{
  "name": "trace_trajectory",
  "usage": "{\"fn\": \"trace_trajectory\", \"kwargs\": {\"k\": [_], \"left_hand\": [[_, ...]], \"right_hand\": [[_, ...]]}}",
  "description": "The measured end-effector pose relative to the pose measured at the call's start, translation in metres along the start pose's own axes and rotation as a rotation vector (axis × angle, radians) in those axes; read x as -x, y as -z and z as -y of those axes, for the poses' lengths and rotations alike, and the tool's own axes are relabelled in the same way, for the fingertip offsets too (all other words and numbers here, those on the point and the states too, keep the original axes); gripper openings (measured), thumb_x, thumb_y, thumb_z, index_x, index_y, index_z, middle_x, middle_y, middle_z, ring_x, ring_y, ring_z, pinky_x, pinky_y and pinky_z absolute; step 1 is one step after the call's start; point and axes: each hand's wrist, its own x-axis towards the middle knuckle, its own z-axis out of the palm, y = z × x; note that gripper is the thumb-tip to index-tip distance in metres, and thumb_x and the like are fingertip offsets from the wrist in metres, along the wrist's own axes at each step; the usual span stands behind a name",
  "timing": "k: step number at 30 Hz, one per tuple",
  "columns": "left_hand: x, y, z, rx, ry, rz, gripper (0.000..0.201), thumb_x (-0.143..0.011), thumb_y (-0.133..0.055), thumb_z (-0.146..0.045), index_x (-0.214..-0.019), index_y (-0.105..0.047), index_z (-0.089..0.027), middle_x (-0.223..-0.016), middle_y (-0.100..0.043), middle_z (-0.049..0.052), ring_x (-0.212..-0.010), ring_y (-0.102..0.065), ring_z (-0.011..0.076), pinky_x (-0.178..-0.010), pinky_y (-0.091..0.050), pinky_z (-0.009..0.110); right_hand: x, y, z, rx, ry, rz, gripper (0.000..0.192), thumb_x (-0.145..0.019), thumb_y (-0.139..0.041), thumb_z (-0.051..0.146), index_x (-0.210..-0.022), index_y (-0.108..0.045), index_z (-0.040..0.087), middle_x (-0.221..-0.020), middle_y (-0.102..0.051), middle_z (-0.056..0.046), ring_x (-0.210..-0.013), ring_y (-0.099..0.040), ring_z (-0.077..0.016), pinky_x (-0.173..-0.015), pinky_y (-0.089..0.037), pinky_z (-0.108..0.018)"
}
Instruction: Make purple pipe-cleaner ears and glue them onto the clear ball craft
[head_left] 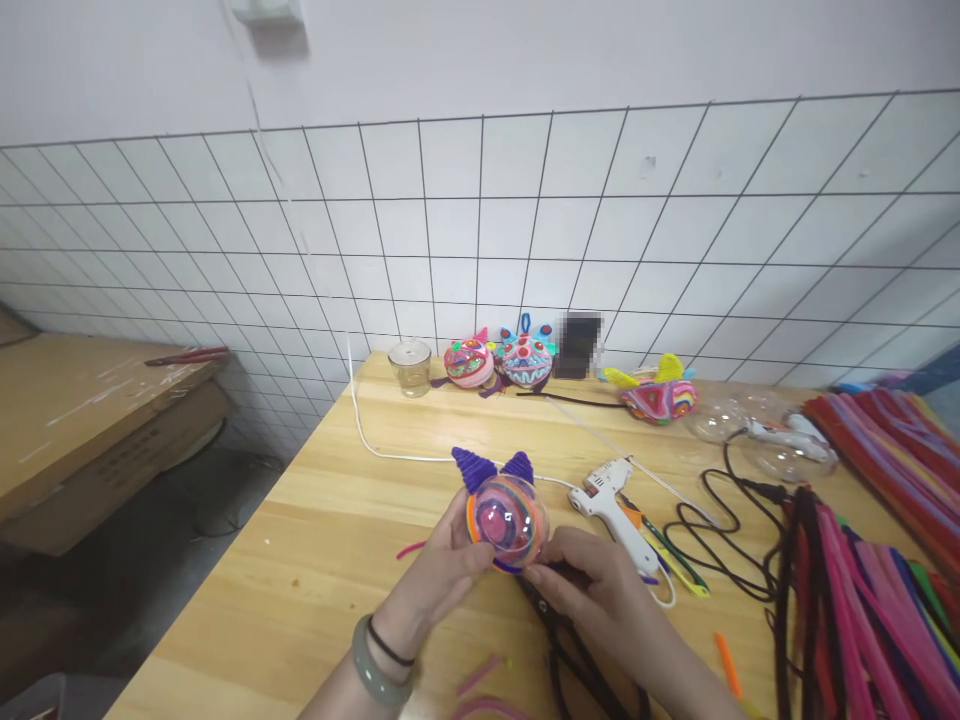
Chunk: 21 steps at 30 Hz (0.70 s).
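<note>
A clear plastic ball (510,520) is held over the table, lined with coiled pipe cleaners in pink, orange and blue. Two purple pipe-cleaner ears (474,468) stick up from its top. My left hand (450,560) wraps round the ball's left side, thumb across its front. Fingers of my right hand (592,580) pinch the lower right edge, where a purple strip runs along the rim; whether they also grip the strip's end is hidden. Beneath my hands lie black-handled scissors (562,640), partly covered. A white glue gun (619,515) rests just beyond my right hand.
Finished pipe-cleaner ornaments (527,360) stand along the wall beside a glass cup (410,368). Clear plastic shells (791,455) and bundled pipe cleaners (862,610) fill the right side. A black cord (705,545) loops there. A cardboard-topped surface (112,420) stands at left, across a gap.
</note>
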Motion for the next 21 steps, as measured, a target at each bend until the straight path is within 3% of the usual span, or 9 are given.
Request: {"fn": "trace_trajectory", "kwargs": {"k": [6, 14, 21], "left_hand": [[0.0015, -0.0032, -0.006, -0.017, 0.014, 0.075, 0.063, -0.054, -0.086, -0.03, -0.111, -0.063, -0.018, -0.104, -0.067, 0.01, -0.093, -0.062, 0.022, -0.083, -0.045, 0.03], [0.0007, -0.0031, -0.0055, -0.02, 0.022, 0.086, 0.058, -0.054, -0.086, -0.027, -0.107, -0.065, -0.019, -0.096, -0.069, 0.007, -0.082, -0.065, 0.0195, -0.077, -0.047, 0.028], [0.002, -0.0023, -0.0063, -0.02, 0.041, 0.084, 0.059, -0.053, -0.086, -0.027, -0.107, -0.065, -0.019, -0.098, -0.07, 0.009, -0.086, -0.065, 0.0213, -0.076, -0.048, 0.028]], "right_hand": [[0.0016, -0.0014, 0.0074, -0.006, 0.002, -0.008, 0.017, -0.088, -0.056, 0.029, -0.087, -0.071, 0.019, -0.079, -0.072, -0.005, -0.072, -0.064, -0.0186, -0.064, -0.048, -0.027], [0.0039, -0.0008, 0.007, 0.048, 0.019, -0.003, 0.023, -0.089, -0.055, 0.034, -0.086, -0.072, 0.02, -0.075, -0.07, -0.006, -0.07, -0.063, -0.0189, -0.064, -0.048, -0.028], [0.0025, 0.0008, 0.0106, 0.018, 0.028, 0.002, 0.019, -0.089, -0.056, 0.03, -0.085, -0.071, 0.02, -0.077, -0.071, -0.005, -0.071, -0.064, -0.0183, -0.064, -0.047, -0.026]]}}
